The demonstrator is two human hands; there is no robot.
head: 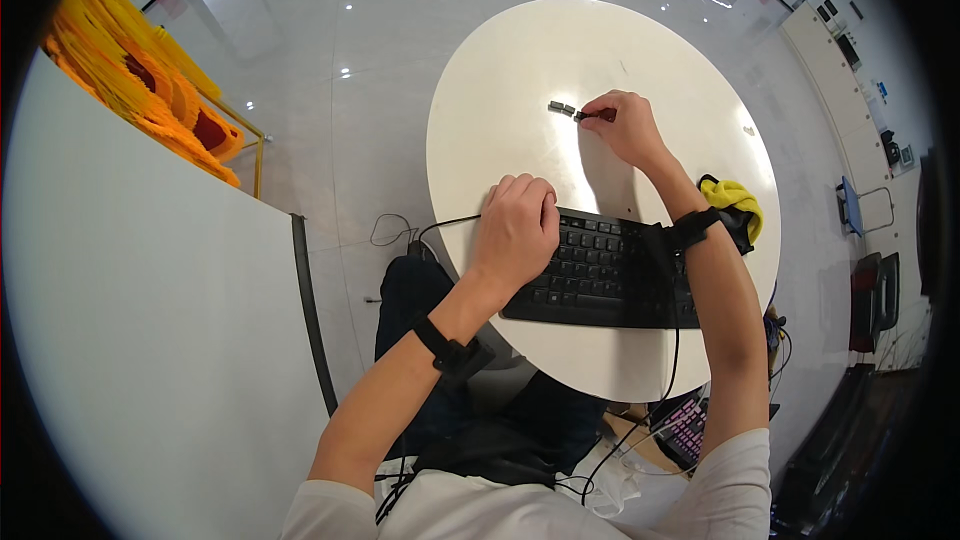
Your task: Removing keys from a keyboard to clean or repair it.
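A black computer keyboard lies near the front edge of a white round table. My left hand rests on its upper left corner, fingers curled; whether it grips the keyboard is hidden. Farther out, my right hand pinches a small dark piece, perhaps a keycap, between thumb and fingertips. Just left of those fingertips, several small dark pieces lie in a short row on the tabletop. My right forearm passes over the keyboard's right end. Each wrist wears a black strap with a small device.
A yellow and black cloth item lies by my right forearm. The keyboard's cable runs off the table's left edge. A white panel stands at the left. Below the table's right side is another keyboard with pink keys, among cables.
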